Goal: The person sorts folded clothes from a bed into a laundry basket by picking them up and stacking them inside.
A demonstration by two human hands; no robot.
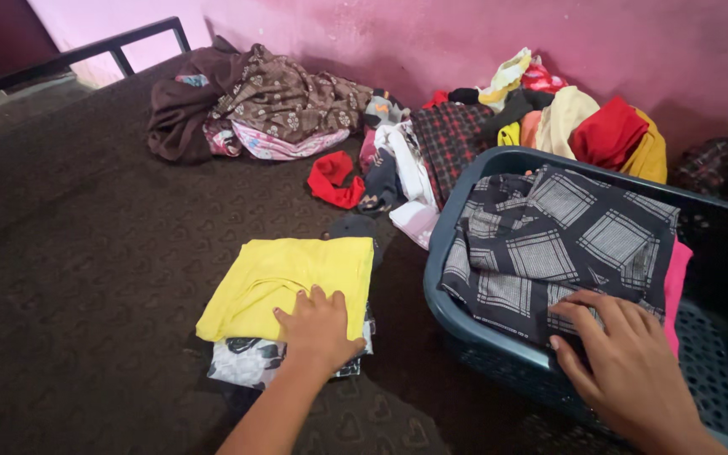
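Dim, soft shadows, sharp, slight edge distortion

A bed covered in a dark brown heart-patterned cloth [86, 253] carries a folded yellow garment [284, 282] stacked on a white patterned one [242, 361] near its front edge. A blue plastic laundry basket [457, 211] stands toward the right edge, and loose mixed-colour clothes [398, 143] lie heaped along the far edge by the wall.
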